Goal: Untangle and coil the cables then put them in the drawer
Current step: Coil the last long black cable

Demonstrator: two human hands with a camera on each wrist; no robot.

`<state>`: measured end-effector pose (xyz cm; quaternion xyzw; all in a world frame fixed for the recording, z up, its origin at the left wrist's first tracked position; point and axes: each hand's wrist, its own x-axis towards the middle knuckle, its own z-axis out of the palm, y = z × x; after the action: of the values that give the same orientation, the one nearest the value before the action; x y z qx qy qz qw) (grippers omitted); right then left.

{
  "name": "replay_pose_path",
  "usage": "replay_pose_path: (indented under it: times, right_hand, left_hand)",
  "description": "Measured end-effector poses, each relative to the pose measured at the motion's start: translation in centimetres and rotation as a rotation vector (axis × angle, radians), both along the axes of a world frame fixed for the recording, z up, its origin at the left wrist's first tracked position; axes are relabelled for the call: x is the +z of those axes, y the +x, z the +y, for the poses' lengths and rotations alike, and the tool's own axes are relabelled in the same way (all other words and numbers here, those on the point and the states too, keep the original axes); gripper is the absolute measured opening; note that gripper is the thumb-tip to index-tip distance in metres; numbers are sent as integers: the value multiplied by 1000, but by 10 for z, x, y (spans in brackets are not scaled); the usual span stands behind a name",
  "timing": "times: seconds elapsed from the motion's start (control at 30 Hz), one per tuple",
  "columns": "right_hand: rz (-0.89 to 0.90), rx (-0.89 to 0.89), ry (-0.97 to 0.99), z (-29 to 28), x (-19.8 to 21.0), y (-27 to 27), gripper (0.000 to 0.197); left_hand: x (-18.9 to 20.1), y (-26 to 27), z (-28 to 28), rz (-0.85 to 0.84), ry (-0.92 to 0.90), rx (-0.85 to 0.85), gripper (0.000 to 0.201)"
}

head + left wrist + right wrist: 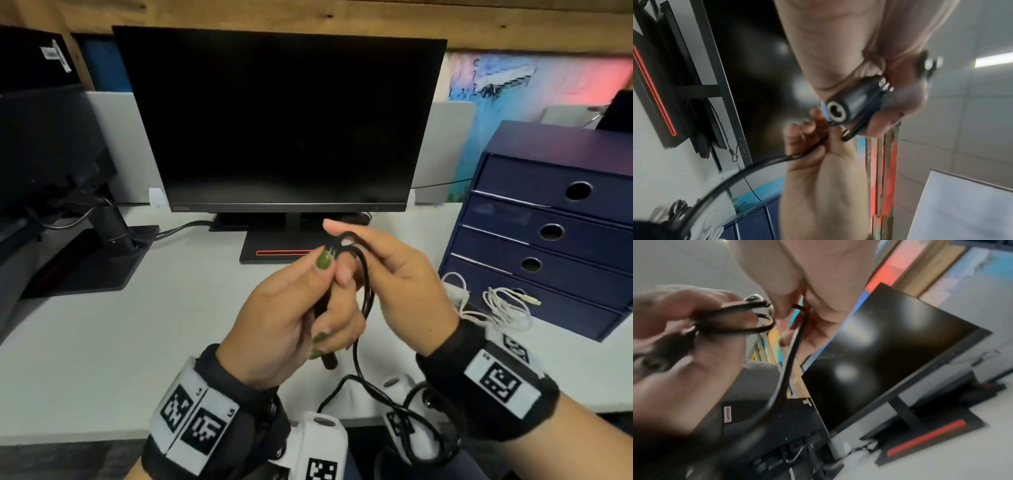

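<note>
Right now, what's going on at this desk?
A person is working on a black cable above a white desk. The left hand grips its cylindrical plug end, and the right hand holds a small loop of it near the top. The rest hangs slack towards the desk edge. A white cable lies loosely bunched by the blue drawer unit, whose drawers are all closed.

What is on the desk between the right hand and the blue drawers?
In the head view, a tangled white cable lies on the desk, between the right hand and the blue drawers, right in front of the lowest drawer.
</note>
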<state>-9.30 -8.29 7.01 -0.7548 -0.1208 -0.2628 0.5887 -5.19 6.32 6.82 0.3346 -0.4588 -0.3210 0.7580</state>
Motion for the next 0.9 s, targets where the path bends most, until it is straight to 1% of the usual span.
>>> replay_pose_path:
  times: [0.07,0.1,0.13,0.2,0.23,0.3,0.33,0.4,0.43,0.47,0.53,0.57,0.63,0.7,0.77,0.83,0.9]
  right_hand:
    - [141,37,63,8,-15,3,42]
    - [246,55,56,12,-23,2,40]
    - [351,95,46,15,-32,1,33]
    - [515,252,83,22,-49,-4,18]
    - [569,316,74,23,-56,-5,17]
    - [637,392,58,21,-61,-8,20]
    - [654,423,91,19,-60,-8,20]
    - [655,455,174,14,-54,-10,20]
    - [643,450,194,11,-50,-11,23]
    - [627,455,214,7,-45,-12,30]
    - [603,532,298,0,-38,-13,50]
    - [613,568,337,-4,-34,-14,59]
    - [659,559,390,-11,-27,-16,70]
    - [679,474,450,-17,-21,-17,71]
    - [671,385,545,-22,-15,-18,68]
    - [668,314,617,-24,-11,-18,61]
    - [682,284,661,-23,-8,-19,52]
  left_hand:
    - [4,-1,1,19,-47,88,23]
    - [5,-1,2,10,-52,150,24]
    - [6,0,3,-12,-41,228,25]
    - [5,5,5,-74,-1,398,26]
    - [4,8,5,-97,26,471,26]
    - [1,12,5,-159,103,588,27]
    - [-1,13,5,-229,156,662,28]
    - [-6,14,5,-437,273,792,27]
    - [-8,14,4,-546,341,817,28]
    - [-10,15,2,-647,421,823,30]
    - [-15,15,-1,-807,577,818,33]
    - [-17,17,-2,-869,632,818,31]
    - [-20,20,-3,-977,679,831,28]
    - [-21,23,-2,-1086,670,846,31]
    - [-21,27,0,-1161,670,848,38]
    - [-20,29,2,-1188,691,833,43]
    - [-18,31,4,-1200,706,825,47]
